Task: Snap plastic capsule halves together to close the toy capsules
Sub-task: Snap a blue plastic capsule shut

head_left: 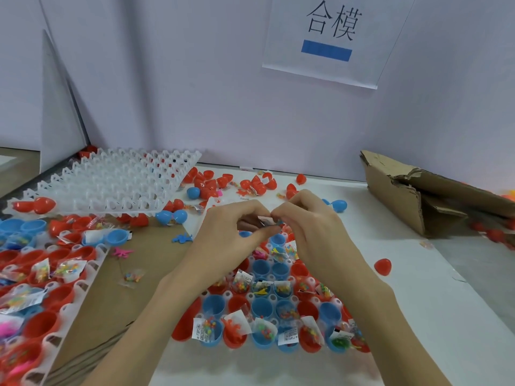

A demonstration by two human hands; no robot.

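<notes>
A white tray [228,295] in front of me holds several red and blue capsule halves, many with small toy packets [204,328] in them. My left hand [225,235] and my right hand [309,227] meet above the tray's far end. Both pinch one small clear packet [269,220] between thumb and fingertips. What the packet holds is too small to tell. Loose red capsule halves [211,185] and blue ones [171,217] lie scattered behind the hands.
A stack of white trays [111,182] sits at the back left. Another filled tray [41,302] lies at the left on brown cardboard [133,274]. A torn cardboard box [423,196] stands at the right. One red half [383,266] lies alone at the right.
</notes>
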